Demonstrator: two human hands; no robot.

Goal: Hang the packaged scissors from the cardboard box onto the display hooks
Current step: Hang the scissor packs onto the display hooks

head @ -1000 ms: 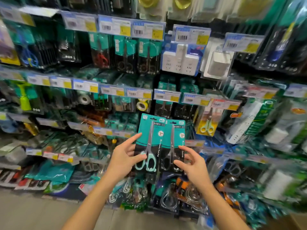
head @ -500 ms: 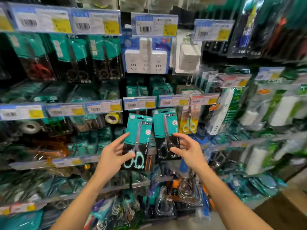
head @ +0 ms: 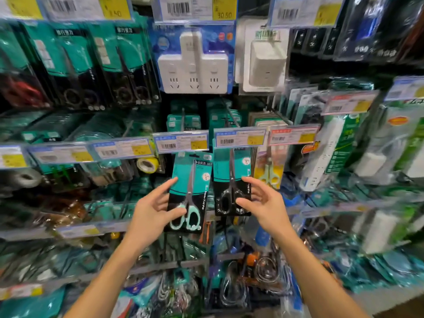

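- Two hands are raised at a crowded display wall, each with one scissors pack.
- The left hand (head: pixel 154 208) pinches the left pack (head: pixel 188 191), thumb on the front by the mint handles and fingers spread along its left edge. The pack tilts slightly, its top just under a price tag (head: pixel 181 142).
- The right hand (head: pixel 263 203) pinches the right pack (head: pixel 232 180), which holds black-handled scissors. The thumb is on its lower right front, the forefinger at its right edge. The pack's top sits behind another price tag (head: pixel 241 138); whether it is on a hook cannot be told.
- Three more scissors packs (head: pixel 96 65) hang at the upper left.
- One white three-socket adapter (head: pixel 193 65) hangs above the held packs, with one white plug block (head: pixel 267 63) to its right.
- One small yellow scissors pack (head: pixel 268 171) hangs just right of the right pack.
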